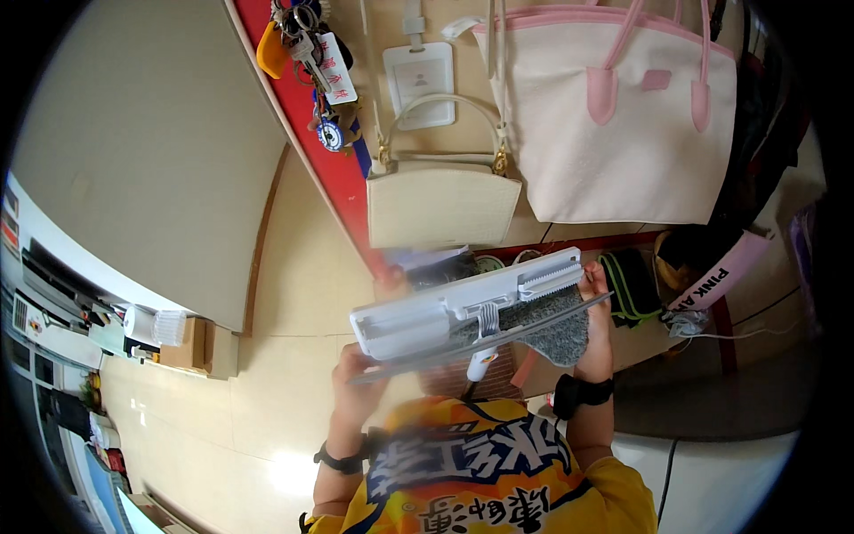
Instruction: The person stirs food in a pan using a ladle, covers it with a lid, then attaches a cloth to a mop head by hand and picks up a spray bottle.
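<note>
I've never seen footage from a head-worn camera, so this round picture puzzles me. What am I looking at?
No machine here: these are a person's bare hands. The single picture comes from a wide fisheye camera on that person's head, looking down, so straight edges bend toward the rim. The left hand and right hand hold a white plastic frame at its two ends; a grey fuzzy pad shows beneath it. Beyond, against a tan surface, are keys, a white badge holder, a cream handbag and a pink-trimmed tote.
</note>
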The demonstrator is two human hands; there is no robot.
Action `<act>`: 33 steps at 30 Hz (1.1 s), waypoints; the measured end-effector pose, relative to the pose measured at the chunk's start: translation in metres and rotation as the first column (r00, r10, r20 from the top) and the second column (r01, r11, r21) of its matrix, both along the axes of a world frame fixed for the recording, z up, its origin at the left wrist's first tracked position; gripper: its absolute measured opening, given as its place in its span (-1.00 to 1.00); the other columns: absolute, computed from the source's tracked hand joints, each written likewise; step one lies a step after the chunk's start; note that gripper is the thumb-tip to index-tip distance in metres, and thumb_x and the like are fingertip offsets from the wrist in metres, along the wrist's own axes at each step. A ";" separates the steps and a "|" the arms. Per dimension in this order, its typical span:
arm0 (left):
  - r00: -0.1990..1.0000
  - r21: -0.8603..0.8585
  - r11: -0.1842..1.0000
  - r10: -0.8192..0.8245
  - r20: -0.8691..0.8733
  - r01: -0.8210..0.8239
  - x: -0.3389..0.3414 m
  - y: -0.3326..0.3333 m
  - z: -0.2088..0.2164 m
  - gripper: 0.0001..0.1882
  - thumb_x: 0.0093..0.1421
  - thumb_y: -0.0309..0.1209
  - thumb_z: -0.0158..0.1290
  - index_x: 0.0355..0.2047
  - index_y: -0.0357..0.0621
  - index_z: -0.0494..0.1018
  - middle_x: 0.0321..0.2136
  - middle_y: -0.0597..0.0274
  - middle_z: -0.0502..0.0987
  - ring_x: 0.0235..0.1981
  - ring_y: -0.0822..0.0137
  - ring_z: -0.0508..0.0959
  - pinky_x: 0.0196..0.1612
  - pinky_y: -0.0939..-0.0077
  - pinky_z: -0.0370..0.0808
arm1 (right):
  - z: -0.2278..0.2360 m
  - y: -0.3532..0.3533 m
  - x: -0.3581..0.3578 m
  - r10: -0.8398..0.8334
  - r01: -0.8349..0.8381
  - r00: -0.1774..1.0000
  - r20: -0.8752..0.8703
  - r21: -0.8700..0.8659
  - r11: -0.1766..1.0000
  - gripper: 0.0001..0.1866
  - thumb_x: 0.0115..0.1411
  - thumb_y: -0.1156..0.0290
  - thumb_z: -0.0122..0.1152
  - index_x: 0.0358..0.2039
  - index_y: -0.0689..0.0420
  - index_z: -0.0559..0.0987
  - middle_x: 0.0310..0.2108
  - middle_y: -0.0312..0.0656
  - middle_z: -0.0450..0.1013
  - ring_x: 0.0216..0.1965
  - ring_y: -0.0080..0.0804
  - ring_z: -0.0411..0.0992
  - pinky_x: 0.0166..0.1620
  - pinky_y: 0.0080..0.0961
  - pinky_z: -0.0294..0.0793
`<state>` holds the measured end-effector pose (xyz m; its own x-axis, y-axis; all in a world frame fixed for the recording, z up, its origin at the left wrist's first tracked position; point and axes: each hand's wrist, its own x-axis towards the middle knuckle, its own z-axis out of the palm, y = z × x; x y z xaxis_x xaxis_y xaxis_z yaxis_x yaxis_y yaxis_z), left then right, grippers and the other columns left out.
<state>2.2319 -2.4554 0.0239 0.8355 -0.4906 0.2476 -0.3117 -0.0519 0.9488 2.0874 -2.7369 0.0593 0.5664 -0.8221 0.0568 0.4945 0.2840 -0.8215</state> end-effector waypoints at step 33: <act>0.925 0.125 0.960 0.201 0.323 -0.253 -0.005 -0.011 0.063 -0.90 -0.15 -0.58 0.07 -0.59 -0.23 0.35 -0.65 0.18 0.42 -0.65 0.34 0.43 -0.56 0.59 0.38 | -0.025 -0.010 -0.009 -0.104 0.088 0.991 -0.088 -0.170 0.982 -0.83 0.06 0.40 0.00 -0.30 0.10 0.33 -0.39 -0.32 0.32 -0.37 -0.59 0.30 -0.28 -0.66 0.33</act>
<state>2.2265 -2.4667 0.0871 0.8260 -0.3511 0.4410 -0.5453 -0.2993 0.7830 2.0789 -2.7468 0.0341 0.4947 -0.8569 0.1452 0.4294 0.0957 -0.8980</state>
